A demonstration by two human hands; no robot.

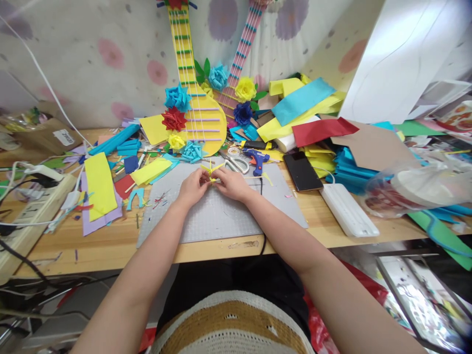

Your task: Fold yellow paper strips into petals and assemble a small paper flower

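Note:
Over the grey cutting mat [221, 216], my left hand [193, 186] and my right hand [231, 184] meet with curled fingers around a small yellow paper flower [211, 168]. Its pointed petals rise above my fingertips; its lower part is hidden by them. A thin pale stick [254, 178] runs rightward from under my right hand, with a yellow paper strip [268, 179] by its end. Just beyond my right hand lie grey-handled scissors [238, 163] and a blue glue gun [258, 160].
Behind the mat stand a yellow paper guitar [206, 118] and a pink one [241, 54], both with paper flowers. A black phone [302, 171] and a white power bank [348, 210] lie to the right. Paper sheets cover both sides; a power strip [33, 216] sits at far left.

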